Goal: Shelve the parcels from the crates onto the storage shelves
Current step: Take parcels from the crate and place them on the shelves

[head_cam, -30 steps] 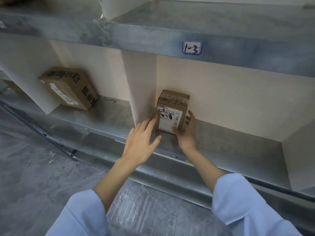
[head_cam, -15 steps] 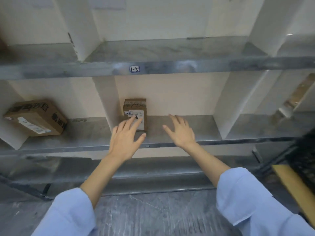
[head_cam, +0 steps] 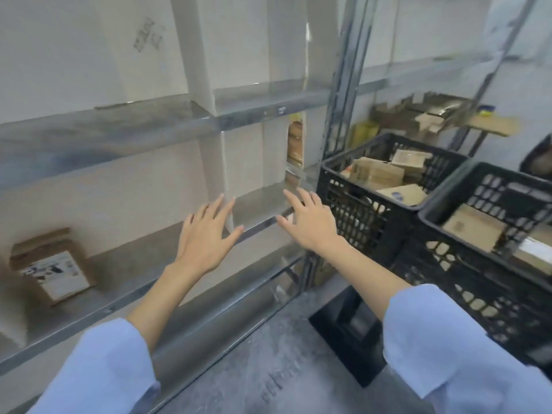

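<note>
The left hand [head_cam: 206,234] and right hand [head_cam: 310,222] hovered empty, fingers straight and spread, before the grey metal shelf [head_cam: 134,264]. Brown cardboard parcels [head_cam: 376,173] lay in the black plastic lattice crate [head_cam: 352,213] (to the right). The sound move would be to reach in and grip one squarely by opposite sides.

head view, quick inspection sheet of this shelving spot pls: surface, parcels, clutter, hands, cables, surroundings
surface: metal shelf, bays split by pale dividers
job's things: one labelled parcel on the shelf at far left; more parcels in two black crates at right
clutter: loose cardboard on a far rack
hands: left hand and right hand open, holding nothing, in front of the shelf edge
cables: nothing seen
surroundings: grey floor
</note>
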